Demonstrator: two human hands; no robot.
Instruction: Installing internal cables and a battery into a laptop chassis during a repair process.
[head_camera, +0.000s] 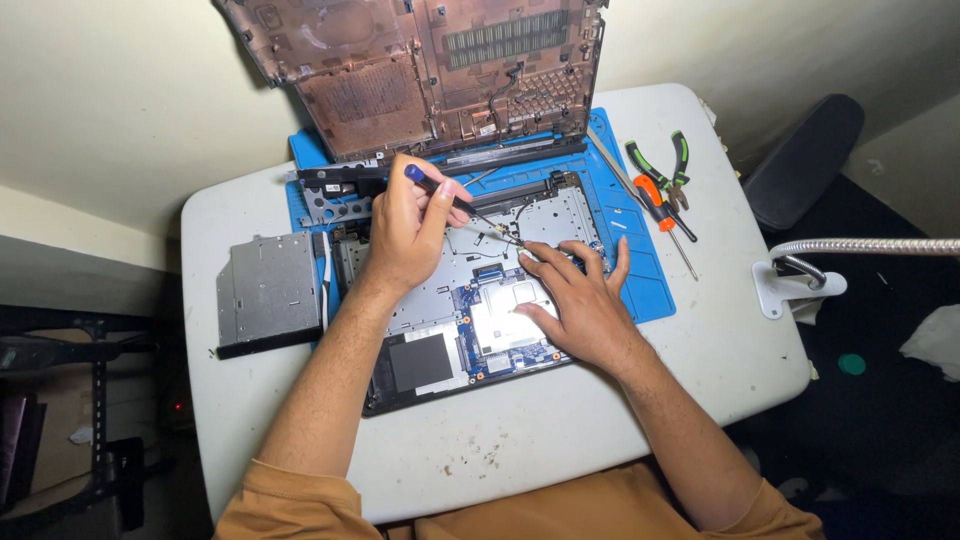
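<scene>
Screwdriver with a dark blue handle is gripped in the left hand, fingers closed around it; the handle sticks up beyond the fingertips and the thin shaft slants down to the right, its tip meeting the inside of the opened laptop base, just beside the fingertips of the right hand; this right hand lies open and flat on the circuit board, fingers spread, holding nothing. The base rests on a blue mat on the white table; removed bottom cover leans upright behind; an optical drive lies left of the base; pliers and an orange screwdriver lie well to the right.
</scene>
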